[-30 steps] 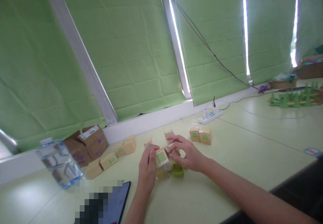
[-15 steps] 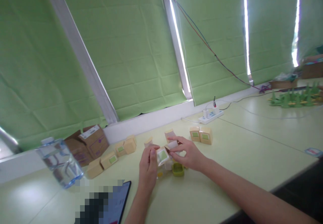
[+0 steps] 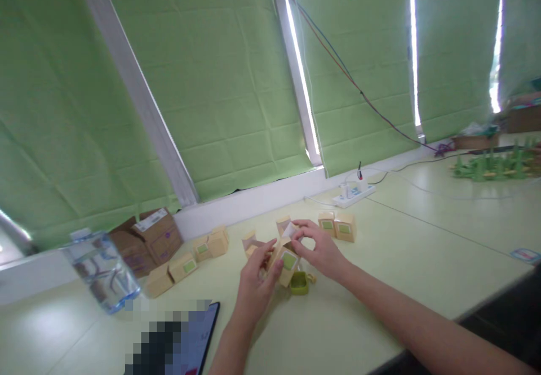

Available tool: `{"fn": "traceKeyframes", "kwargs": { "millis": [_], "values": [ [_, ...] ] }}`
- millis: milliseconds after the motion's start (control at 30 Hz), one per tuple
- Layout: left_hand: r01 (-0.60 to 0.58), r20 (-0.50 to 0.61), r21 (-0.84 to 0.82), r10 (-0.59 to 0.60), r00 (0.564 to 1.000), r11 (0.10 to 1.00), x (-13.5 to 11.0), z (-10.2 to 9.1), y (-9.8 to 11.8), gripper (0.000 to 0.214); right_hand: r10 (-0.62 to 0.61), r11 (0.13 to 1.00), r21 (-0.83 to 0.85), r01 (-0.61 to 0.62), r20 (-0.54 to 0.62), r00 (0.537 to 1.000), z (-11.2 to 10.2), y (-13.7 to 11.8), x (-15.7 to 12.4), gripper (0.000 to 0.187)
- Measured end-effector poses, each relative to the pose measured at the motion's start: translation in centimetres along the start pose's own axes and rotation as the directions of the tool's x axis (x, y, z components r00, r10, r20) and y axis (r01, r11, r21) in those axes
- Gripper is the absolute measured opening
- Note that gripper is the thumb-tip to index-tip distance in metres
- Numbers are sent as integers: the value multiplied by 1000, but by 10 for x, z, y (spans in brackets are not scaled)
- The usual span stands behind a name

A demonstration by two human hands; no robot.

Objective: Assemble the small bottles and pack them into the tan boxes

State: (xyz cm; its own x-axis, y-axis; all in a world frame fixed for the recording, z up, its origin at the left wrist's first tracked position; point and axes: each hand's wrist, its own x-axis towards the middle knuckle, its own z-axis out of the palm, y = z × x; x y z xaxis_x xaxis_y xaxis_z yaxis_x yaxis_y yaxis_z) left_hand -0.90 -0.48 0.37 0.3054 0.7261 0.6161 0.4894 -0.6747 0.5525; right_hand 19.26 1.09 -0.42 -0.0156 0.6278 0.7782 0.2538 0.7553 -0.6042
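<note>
My left hand (image 3: 252, 279) is wrapped around a small tan cardboard box (image 3: 289, 263) with a green label on its front, tilted above the table. Its top is open. My right hand (image 3: 319, 249) pinches the box's raised pale flap (image 3: 289, 231) between thumb and fingers. Just below the box, a small green square container (image 3: 299, 285) rests on the table, with a little yellowish piece (image 3: 311, 278) beside it. Behind my hands stand more small boxes with raised flaps, one (image 3: 249, 239) partly hidden by my left hand, another (image 3: 283, 225) partly behind my right fingers.
Several small tan boxes (image 3: 183, 267) line the left back, and a pair (image 3: 345, 228) stands at the right. A water bottle (image 3: 103, 273), brown carton (image 3: 156, 237) and tablet (image 3: 196, 335) lie left. A power strip (image 3: 354, 195) and green plastic parts (image 3: 492, 164) sit right.
The held box has moved slightly right and turned, showing more of its side. My left hand has shifted right with it, and my right hand has risen a little at the flap.
</note>
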Motion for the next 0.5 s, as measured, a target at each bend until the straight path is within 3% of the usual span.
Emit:
{"fn": "traceKeyframes", "kwargs": {
  "millis": [100,267,400,500],
  "values": [
    [32,24,-20,-31,999,999,-1,3,-1,41,53,991,130,-34,-150,987,-4,5,4,17],
    [109,-123,-102,-121,985,989,1,-5,-5,53,182,959,261,-105,-290,940,-8,17,7,25],
    [191,-236,-192,-234,943,963,4,-23,-13,64,182,963,235,-132,-206,961,-7,17,5,27],
    [227,-372,-66,-236,898,972,6,-36,-24,52,166,971,191,-146,-91,982,-3,10,2,28]
  ]
}}
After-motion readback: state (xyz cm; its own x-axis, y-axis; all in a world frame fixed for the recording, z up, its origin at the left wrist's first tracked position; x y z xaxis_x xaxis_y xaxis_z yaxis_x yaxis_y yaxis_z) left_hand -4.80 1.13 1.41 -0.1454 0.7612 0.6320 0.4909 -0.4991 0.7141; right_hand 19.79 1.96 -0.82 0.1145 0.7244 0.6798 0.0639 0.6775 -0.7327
